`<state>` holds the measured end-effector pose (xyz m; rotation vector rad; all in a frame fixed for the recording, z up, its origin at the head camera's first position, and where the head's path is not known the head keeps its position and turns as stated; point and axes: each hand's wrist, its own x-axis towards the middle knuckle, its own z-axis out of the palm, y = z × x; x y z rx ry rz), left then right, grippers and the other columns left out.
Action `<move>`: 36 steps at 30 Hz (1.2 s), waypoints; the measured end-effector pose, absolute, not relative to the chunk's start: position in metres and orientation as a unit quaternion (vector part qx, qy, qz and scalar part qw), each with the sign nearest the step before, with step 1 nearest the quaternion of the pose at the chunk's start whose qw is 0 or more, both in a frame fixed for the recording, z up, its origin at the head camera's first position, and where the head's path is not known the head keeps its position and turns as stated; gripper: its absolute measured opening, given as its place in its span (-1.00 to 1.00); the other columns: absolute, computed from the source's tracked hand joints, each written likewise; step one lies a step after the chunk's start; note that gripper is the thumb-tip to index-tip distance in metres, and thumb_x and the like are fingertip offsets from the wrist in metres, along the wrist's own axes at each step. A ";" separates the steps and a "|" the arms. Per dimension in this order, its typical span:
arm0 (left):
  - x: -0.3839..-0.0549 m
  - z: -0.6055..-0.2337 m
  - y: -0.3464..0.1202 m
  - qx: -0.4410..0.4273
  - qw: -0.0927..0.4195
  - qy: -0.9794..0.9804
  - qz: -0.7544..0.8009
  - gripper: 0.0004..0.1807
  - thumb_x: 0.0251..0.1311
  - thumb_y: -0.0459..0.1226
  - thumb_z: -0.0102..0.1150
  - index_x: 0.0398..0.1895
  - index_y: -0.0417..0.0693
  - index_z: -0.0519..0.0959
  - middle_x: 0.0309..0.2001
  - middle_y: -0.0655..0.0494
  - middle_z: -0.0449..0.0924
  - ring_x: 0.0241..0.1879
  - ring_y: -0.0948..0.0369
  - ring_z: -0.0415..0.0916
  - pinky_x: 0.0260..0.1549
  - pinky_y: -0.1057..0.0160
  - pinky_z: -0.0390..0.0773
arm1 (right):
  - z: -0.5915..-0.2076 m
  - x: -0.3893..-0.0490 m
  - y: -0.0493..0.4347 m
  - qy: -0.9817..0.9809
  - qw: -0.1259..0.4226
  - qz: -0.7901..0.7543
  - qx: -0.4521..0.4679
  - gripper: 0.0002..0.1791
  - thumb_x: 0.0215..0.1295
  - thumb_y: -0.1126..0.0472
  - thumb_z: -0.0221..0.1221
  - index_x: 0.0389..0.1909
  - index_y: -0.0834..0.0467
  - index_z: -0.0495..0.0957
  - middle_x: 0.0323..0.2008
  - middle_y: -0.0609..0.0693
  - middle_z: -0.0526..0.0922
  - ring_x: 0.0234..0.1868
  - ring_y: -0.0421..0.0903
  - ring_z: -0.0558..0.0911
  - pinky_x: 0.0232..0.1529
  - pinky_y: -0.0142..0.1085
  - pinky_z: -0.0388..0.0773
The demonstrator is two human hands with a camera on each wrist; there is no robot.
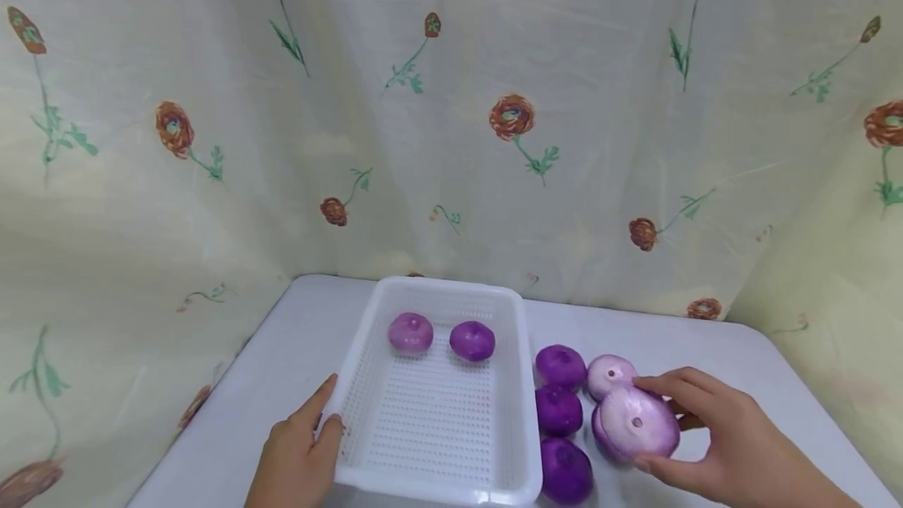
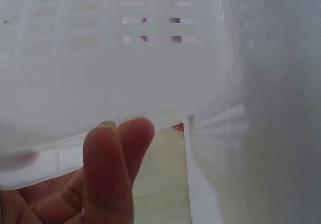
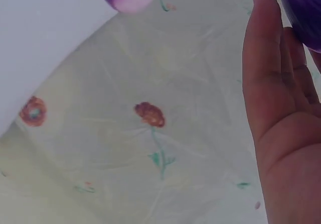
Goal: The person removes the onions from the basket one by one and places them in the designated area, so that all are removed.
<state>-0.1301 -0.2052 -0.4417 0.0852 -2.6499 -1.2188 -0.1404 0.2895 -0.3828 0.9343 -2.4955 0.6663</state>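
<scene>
My left hand (image 1: 296,445) grips the left rim of a white plastic basket (image 1: 437,481). In the left wrist view, thumb and fingers (image 2: 106,171) curl at the basket's edge. A pale purple onion (image 1: 416,334) and a darker one (image 1: 473,341) lie at the basket's far end. On the right, my right hand (image 1: 727,429) holds a large pale purple onion (image 1: 638,423) between thumb and fingers. Part of another onion (image 1: 603,442) shows beneath it. Just behind sits a smaller pale onion (image 1: 611,375). The right wrist view shows only the held onion's dark side (image 3: 306,13).
Dark purple onions stand in a row along the basket's right side: a far one (image 1: 560,367), a middle one (image 1: 560,411) and a near one (image 1: 567,470). All stand on a white table (image 1: 670,335). A flower-patterned cloth (image 1: 451,139) hangs behind and at both sides.
</scene>
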 end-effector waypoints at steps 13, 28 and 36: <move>-0.134 -0.441 -0.206 0.029 0.114 -0.904 -0.412 -0.42 0.54 -0.21 0.02 0.58 -0.02 0.38 0.21 -0.21 0.65 0.10 0.03 0.63 0.09 -0.21 0.61 | -0.446 -0.119 0.304 -0.908 0.174 0.301 0.235 -0.20 -0.10 0.00 0.70 0.26 -0.11 0.63 -0.04 -0.34 0.67 -0.21 -0.31 0.70 -0.28 -0.49 0.64; -0.133 -0.443 -0.206 0.048 0.102 -0.904 -0.413 -0.41 0.52 -0.22 0.00 0.59 -0.04 0.38 0.25 -0.23 0.63 0.03 0.06 0.65 0.05 -0.19 0.63 | -0.472 -0.115 0.305 -0.932 0.184 0.247 0.189 -0.30 -0.05 -0.15 0.65 0.19 -0.19 0.69 -0.12 -0.49 0.65 -0.26 -0.43 0.58 -0.37 -0.35 0.58; -0.131 -0.440 -0.205 0.052 0.093 -0.905 -0.412 -0.41 0.52 -0.23 0.01 0.58 -0.07 0.37 0.24 -0.27 0.62 0.05 0.02 0.66 -0.01 -0.15 0.66 | -0.475 -0.111 0.305 -0.932 0.186 0.260 0.169 -0.30 -0.05 -0.12 0.65 0.20 -0.19 0.69 -0.09 -0.46 0.68 -0.27 -0.41 0.60 -0.36 -0.34 0.59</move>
